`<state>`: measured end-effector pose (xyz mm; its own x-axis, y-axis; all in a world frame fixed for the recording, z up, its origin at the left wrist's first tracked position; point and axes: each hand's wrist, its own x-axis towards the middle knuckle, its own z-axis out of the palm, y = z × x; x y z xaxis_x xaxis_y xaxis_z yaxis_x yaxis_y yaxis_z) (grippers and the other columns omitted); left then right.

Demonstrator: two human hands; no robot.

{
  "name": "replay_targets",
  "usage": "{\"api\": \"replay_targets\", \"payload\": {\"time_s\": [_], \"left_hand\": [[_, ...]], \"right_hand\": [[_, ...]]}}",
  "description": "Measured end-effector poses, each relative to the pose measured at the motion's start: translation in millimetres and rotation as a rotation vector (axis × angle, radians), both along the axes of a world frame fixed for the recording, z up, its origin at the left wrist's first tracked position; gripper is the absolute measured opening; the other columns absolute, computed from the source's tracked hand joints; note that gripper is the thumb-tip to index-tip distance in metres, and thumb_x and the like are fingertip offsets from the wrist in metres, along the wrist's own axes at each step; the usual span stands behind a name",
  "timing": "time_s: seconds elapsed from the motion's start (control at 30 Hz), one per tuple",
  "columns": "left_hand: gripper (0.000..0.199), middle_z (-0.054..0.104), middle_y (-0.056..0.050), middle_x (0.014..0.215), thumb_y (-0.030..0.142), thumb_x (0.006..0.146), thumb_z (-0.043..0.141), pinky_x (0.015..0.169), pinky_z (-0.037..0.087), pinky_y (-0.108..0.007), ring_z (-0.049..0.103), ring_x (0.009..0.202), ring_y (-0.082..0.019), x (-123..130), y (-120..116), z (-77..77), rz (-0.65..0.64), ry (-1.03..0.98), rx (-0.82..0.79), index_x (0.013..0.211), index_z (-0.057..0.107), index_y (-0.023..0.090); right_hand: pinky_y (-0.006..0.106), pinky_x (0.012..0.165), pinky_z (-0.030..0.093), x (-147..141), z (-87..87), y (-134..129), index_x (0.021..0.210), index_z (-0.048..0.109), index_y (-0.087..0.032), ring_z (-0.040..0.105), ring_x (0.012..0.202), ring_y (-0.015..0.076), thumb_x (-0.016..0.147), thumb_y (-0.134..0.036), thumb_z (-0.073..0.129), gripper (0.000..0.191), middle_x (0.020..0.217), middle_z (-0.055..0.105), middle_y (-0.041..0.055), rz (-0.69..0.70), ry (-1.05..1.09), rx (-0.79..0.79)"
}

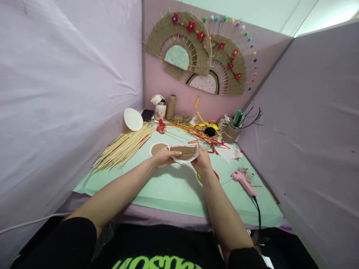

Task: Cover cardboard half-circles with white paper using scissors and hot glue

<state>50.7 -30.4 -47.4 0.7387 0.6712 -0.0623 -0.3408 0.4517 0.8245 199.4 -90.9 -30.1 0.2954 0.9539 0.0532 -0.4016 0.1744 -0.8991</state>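
Both hands hold up a half-round cardboard piece (pixel 183 152) edged with white patterned cloth or paper, above the middle of the table. My left hand (pixel 164 157) grips its left end, thumb lying across the brown face. At the right end, my right hand (pixel 202 160) is closed on the rim, its fingers partly hidden behind the piece. Just beyond my left hand lies another brown piece (pixel 159 148) with a white border on the tabletop. Part of a round red and yellow item (pixel 216 174) shows behind my right forearm.
Thin wooden sticks (pixel 125 147) lie at left beside a white bowl (pixel 133 119). A pink glue gun (pixel 244 181) with a black cord rests at right. Colourful pipe cleaners (pixel 196 131) and a cardboard pot (pixel 231 132) sit at the back. Fan-shaped decorations (pixel 157 39) hang on the back wall.
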Motion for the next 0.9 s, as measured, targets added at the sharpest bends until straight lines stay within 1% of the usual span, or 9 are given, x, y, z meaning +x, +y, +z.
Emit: {"api": "replay_targets", "payload": {"time_s": [0.13, 0.27, 0.33, 0.5, 0.6, 0.7, 0.8, 0.9], "left_hand": [[0.046, 0.072, -0.014, 0.101, 0.015, 0.061, 0.081, 0.089, 0.05, -0.033, 0.067, 0.096, -0.023, 1.6, -0.2, -1.7, 0.004, -0.002, 0.012, 0.105, 0.068, 0.011], [0.047, 0.071, -0.014, 0.102, 0.016, 0.06, 0.082, 0.089, 0.05, -0.034, 0.066, 0.099, -0.024, 2.8, -2.1, 0.5, 0.022, -0.007, 0.002, 0.104, 0.069, 0.011], [0.047, 0.071, -0.014, 0.101, 0.016, 0.058, 0.082, 0.088, 0.051, -0.034, 0.066, 0.098, -0.024, 3.0, -3.0, 2.0, 0.03, -0.006, -0.005, 0.103, 0.069, 0.01], [0.044, 0.072, -0.014, 0.101, 0.016, 0.057, 0.083, 0.083, 0.053, -0.033, 0.068, 0.091, -0.023, 2.7, -3.3, 1.4, 0.041, -0.007, 0.0, 0.098, 0.07, 0.009], [0.043, 0.072, -0.014, 0.099, 0.017, 0.058, 0.083, 0.081, 0.053, -0.032, 0.068, 0.088, -0.022, 2.8, -3.1, -0.5, 0.046, -0.007, 0.013, 0.098, 0.07, 0.009], [0.044, 0.072, -0.013, 0.096, 0.018, 0.056, 0.084, 0.082, 0.053, -0.032, 0.068, 0.087, -0.022, 3.6, -3.6, -1.5, 0.061, 0.005, 0.018, 0.097, 0.07, 0.009], [0.045, 0.072, -0.013, 0.096, 0.017, 0.056, 0.085, 0.085, 0.052, -0.033, 0.068, 0.089, -0.022, 4.5, -4.1, -1.7, 0.077, 0.015, 0.035, 0.097, 0.071, 0.009], [0.045, 0.072, -0.013, 0.097, 0.017, 0.056, 0.085, 0.086, 0.052, -0.032, 0.068, 0.092, -0.022, 4.9, -3.6, -1.6, 0.1, 0.024, 0.036, 0.098, 0.071, 0.009]], "right_hand": [[0.03, 0.061, 0.05, -2.2, 1.7, -2.3, 0.078, 0.068, -0.018, 0.064, 0.072, 0.0208, 0.066, -0.052, 0.073, 0.037, 0.069, 0.069, 0.0044, -0.085, -0.026, 0.024], [0.03, 0.063, 0.048, -0.4, -0.7, -2.9, 0.079, 0.07, -0.017, 0.063, 0.071, 0.0196, 0.071, -0.052, 0.068, 0.037, 0.071, 0.068, 0.0039, -0.154, -0.096, 0.087], [0.03, 0.065, 0.047, 1.4, -2.8, -3.2, 0.079, 0.07, -0.017, 0.062, 0.073, 0.0187, 0.074, -0.052, 0.065, 0.036, 0.073, 0.068, 0.0032, -0.219, -0.191, 0.126], [0.029, 0.07, 0.044, 4.9, -3.8, -7.7, 0.073, 0.068, -0.017, 0.058, 0.078, 0.0181, 0.08, -0.05, 0.059, 0.034, 0.079, 0.067, 0.0029, -0.403, -0.544, 0.191], [0.03, 0.072, 0.044, 5.9, -2.6, -9.6, 0.071, 0.065, -0.018, 0.056, 0.076, 0.0174, 0.083, -0.047, 0.057, 0.033, 0.078, 0.066, 0.0034, -0.483, -0.707, 0.26], [0.032, 0.074, 0.044, 6.6, -2.7, -9.5, 0.073, 0.066, -0.019, 0.055, 0.073, 0.017, 0.085, -0.044, 0.056, 0.029, 0.076, 0.064, 0.0038, -0.572, -0.847, 0.336], [0.034, 0.076, 0.045, 6.4, -3.4, -9.7, 0.077, 0.068, -0.02, 0.056, 0.075, 0.0179, 0.086, -0.043, 0.054, 0.029, 0.077, 0.065, 0.0056, -0.634, -0.951, 0.349], [0.035, 0.078, 0.045, 6.4, -3.6, -10.1, 0.079, 0.07, -0.02, 0.056, 0.078, 0.0186, 0.086, -0.046, 0.054, 0.031, 0.08, 0.065, 0.0069, -0.617, -0.954, 0.334]]}}
